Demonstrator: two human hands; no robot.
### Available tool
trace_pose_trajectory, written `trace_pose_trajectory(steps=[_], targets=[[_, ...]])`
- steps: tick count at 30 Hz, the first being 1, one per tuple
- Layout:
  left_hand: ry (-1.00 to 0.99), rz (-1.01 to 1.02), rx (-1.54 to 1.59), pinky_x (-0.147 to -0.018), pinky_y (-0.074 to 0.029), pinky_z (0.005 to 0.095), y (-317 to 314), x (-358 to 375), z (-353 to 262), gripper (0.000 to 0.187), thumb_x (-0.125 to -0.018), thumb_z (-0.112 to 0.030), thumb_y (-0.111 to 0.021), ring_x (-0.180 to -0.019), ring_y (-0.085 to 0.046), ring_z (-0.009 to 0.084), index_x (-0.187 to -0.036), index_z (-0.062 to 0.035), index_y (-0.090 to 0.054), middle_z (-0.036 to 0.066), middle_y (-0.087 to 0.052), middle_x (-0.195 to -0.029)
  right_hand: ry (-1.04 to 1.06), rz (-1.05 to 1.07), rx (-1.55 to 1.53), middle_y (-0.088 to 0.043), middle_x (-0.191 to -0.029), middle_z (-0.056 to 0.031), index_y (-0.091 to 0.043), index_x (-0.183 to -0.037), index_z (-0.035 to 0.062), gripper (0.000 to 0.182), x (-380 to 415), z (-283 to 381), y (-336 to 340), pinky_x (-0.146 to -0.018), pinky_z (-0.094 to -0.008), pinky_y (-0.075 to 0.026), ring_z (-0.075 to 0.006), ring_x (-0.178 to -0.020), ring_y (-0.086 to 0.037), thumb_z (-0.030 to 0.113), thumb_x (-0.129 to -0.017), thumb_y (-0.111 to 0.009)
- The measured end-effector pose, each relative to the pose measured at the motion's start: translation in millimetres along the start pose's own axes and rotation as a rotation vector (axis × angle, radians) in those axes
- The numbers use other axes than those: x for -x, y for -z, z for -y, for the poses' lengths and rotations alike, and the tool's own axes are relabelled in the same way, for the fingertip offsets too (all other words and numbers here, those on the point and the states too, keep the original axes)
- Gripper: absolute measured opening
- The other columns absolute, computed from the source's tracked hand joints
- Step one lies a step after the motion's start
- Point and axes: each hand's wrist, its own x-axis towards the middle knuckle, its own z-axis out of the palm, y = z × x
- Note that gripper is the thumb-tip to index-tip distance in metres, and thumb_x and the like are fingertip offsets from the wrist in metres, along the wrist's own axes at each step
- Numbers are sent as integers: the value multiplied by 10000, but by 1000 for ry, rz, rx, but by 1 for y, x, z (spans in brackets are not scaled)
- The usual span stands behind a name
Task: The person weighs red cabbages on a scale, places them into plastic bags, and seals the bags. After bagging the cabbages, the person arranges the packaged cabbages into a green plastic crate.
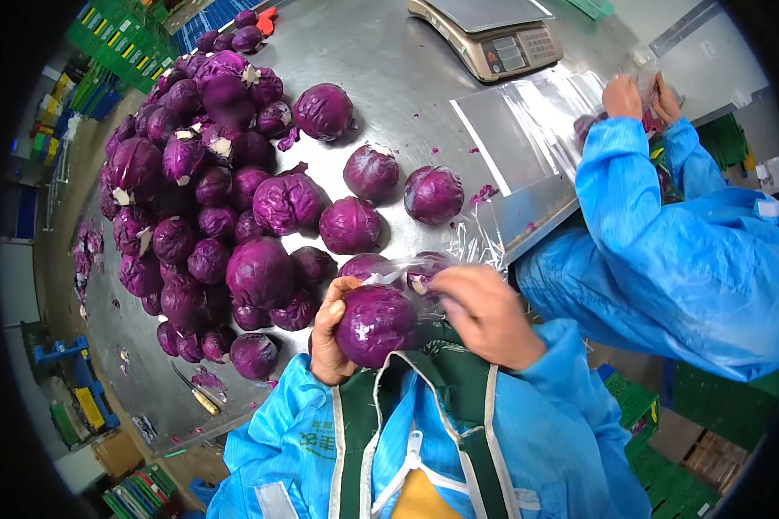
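My left hand (327,336) is wrapped around the side of a red cabbage (376,327), close in front of my chest. Clear plastic film covers this cabbage and shines in the light. On the other side, my right hand (492,318) has its fingers bent together at the gathered end of the clear plastic bag (395,275); it is slightly blurred. Just beyond both hands, loose red cabbages lie on the metal table, one of them a round red cabbage (350,225). A large pile of red cabbages (208,208) fills the left side.
A digital scale (493,39) stands at the back, with clear plastic bags (528,130) lying near it. A knife (196,389) rests by the table's front left edge. At the right, a co-worker in a blue sleeve (619,173) handles plastic. Green crates (117,39) stand behind.
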Motion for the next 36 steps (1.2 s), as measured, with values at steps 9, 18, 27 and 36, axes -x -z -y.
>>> trace_pose_trajectory(steps=[9, 18, 27, 36], targets=[[-177, -192, -170, -800, -507, 339, -7, -20, 9, 302, -836, -203, -561, -895, -578, 184, -1078, -62, -449, 94, -541, -1000, -294, 238, 334, -457, -1185, -321, -285, -1376, 144, 649, 0, -15, -4, -655, -480, -501, -434, -700, -604, 144, -810, -602], [-245, -291, -531, -846, -457, 290, -13, -43, 34, 486, -777, -93, -645, -961, -524, 164, -1219, -26, -453, 84, -483, -1106, -258, 13, 387, -614, -731, -157, -469, -935, 71, 229, 3, -64, -24, -556, -460, -460, -365, -654, -604, 128, -775, -622], [-373, -227, -880, -883, -401, 320, -4, -51, 51, 643, -640, -226, -777, -977, -470, 197, -1174, -10, -492, 89, -468, -1049, -265, -54, 333, -609, -646, -158, -552, -785, -16, 196, 11, -68, -21, -555, -405, -452, -307, -627, -625, 147, -776, -660], [-317, -291, -1136, -801, -409, 324, -32, -81, 50, 561, -669, -344, -775, -911, -477, 217, -1029, 23, -549, 136, -483, -1012, -216, -203, -155, -531, -696, -62, -568, -805, -16, 116, 0, -26, -17, -525, -270, -392, -118, -577, -482, 84, -855, -596]])
